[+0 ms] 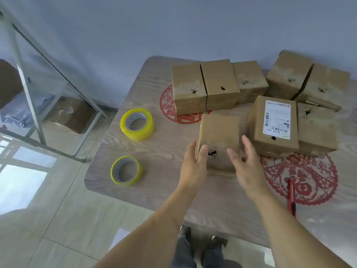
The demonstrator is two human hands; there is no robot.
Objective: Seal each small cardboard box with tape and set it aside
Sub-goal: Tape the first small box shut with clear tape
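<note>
A small cardboard box (219, 132) with a torn hole in its near face stands in the middle of the wooden table (154, 171). My left hand (194, 163) touches the box's left near edge, thumb on the front face, fingers straight. Just off the box's right side is my right hand (244, 163), open, with its thumb near the front face. Two rolls of yellowish clear tape lie to the left: a larger roll (137, 124) and a smaller roll (126, 170).
Three boxes (218, 86) stand in a row at the back, and several more (301, 113) crowd the right, one with a white shipping label (277, 119). A red utility knife (291, 198) lies at the right, on a red paper-cut. A metal rack (29, 84) stands left.
</note>
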